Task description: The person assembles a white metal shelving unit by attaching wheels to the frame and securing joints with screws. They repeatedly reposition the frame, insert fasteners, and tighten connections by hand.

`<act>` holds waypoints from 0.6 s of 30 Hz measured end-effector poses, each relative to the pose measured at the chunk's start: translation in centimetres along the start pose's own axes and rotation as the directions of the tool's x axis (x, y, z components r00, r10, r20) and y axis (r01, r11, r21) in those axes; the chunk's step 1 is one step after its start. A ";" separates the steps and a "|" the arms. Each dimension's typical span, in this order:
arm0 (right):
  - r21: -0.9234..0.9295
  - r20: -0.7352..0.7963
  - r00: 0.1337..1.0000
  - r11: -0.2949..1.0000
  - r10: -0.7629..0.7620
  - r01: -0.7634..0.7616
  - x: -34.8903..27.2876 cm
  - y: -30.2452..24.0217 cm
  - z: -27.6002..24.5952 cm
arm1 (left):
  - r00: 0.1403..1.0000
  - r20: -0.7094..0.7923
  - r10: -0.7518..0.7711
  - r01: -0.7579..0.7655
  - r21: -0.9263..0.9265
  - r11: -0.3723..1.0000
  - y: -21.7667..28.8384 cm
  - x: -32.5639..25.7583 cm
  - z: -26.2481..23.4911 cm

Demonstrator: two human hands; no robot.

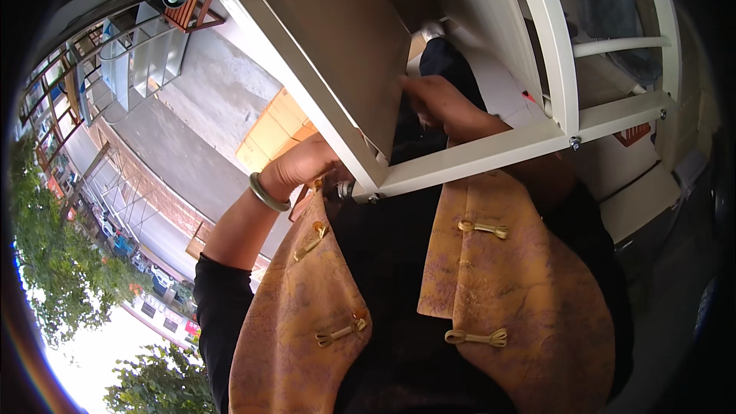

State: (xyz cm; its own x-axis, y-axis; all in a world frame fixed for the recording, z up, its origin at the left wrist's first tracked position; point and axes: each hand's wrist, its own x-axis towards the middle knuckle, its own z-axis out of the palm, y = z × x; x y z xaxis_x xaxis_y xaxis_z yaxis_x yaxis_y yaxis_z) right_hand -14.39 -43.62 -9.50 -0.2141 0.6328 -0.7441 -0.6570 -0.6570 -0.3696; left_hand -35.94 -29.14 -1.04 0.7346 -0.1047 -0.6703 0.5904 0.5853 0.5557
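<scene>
A white metal frame is filling the upper middle, its long left bar slanting down to meet the near bar in a corner just in front of the person's body. Beyond that left bar, open room is spreading over a grey concrete floor, with tan cardboard lying close by the frame. On the near side, a tan vest is crowding the bar and leaving little space. Inside the frame, a narrower opening is running between two panels, and a dark trouser leg is showing there. On the right, crossbars are dividing the space, and a grey cloth is showing behind them.

The frame is looking smooth and glossy, while the brownish-grey panel inside it is looking flat and dull, its pale lower edge running beside the left bar.

The right hand is reaching behind the near bar, its fingers partly curling at the panel's right edge; whether they are gripping it, I cannot tell. The left hand is resting at the outer corner, its fingertips hiding, so I cannot tell its grip. A bracelet is circling that wrist. A bolt is sitting in the near bar.
</scene>
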 end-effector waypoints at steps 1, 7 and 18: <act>0.107 -0.138 0.956 0.963 0.260 -0.247 1.4 0.8 -1.3 | 0.999 0.052 -0.004 0.017 -0.259 0.966 -0.5 0.5 -0.1; 0.575 -0.070 0.965 0.801 0.252 -0.167 10.8 8.1 -1.5 | 0.900 0.056 -0.433 0.212 -0.924 0.319 -3.9 6.1 2.4; 0.723 -0.258 0.949 0.688 0.182 0.064 13.3 9.3 0.4 | 0.995 0.100 -0.016 0.077 -0.850 -0.522 -4.4 8.3 6.6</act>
State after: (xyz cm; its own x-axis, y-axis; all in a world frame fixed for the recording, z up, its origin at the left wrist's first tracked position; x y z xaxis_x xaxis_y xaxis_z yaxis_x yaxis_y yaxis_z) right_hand -23.64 -41.19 -22.65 -0.1364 0.3751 -0.9169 -0.9883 -0.1154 0.0998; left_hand -30.26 -37.83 -5.79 0.7552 -0.1937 -0.6262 -0.5351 0.3697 -0.7596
